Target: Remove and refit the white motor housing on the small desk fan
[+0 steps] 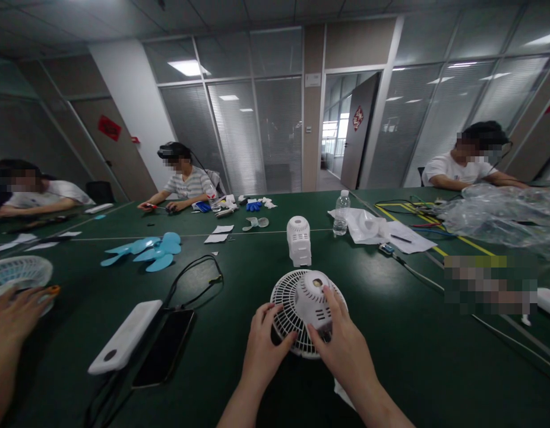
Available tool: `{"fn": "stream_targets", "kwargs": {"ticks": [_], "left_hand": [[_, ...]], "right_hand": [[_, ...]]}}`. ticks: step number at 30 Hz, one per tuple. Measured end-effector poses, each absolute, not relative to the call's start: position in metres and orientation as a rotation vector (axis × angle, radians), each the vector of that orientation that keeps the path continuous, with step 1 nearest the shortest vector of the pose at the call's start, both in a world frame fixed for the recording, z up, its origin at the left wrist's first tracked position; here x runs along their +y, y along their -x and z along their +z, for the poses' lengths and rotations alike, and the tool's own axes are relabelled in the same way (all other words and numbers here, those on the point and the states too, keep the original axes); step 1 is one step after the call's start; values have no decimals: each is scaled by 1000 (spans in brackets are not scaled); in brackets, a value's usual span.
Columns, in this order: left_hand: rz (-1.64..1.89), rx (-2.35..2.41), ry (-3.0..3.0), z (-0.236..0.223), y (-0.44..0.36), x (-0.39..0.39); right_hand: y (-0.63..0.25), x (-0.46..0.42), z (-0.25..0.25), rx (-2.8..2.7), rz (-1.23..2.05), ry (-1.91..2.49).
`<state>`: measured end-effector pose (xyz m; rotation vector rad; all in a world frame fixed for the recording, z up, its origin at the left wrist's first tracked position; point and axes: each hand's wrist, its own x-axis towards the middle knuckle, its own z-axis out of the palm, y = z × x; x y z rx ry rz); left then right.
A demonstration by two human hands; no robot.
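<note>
In front of me a round white fan grille (281, 300) lies on the green table. A white fan motor housing (308, 303) with slots and a round hole sits on it, toward its right half. My left hand (266, 342) curls around the grille's left edge, thumb over the bars. Around the housing's right side, my right hand (344, 336) is closed, with fingertips near its top and thumb at its lower front. Just beyond the grille stands a second white motor housing (299, 241), apart from both hands.
Left lie blue fan blades (161, 251), a white power bank (126, 336), a phone (166, 351) and black cables (172, 288). A co-worker's hand (14, 318) rests by another grille (23, 270). A water bottle (341, 215), paper (408, 236) and plastic wrap (502, 217) are right.
</note>
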<state>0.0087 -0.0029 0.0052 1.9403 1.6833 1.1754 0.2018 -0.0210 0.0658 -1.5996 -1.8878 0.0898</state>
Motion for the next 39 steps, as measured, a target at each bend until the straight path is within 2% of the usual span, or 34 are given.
{"fn": "stream_targets", "kwargs": {"ticks": [7,15,20,39], "left_hand": [[1181,1689,-1930,6,-8,-3],[1162,1715,-1942,10,-11,-7],[1129,1735,-1939,13,-12,-8],[1130,1764,-1948,10,-13,-6]], "right_hand": [[-199,-19,66,-1903,33,1640],[-204,-23,84,-1999,132,1747],[-210,-26,80,-2026,16,1798],[-203,-16,68,-1951,126,1619]]}}
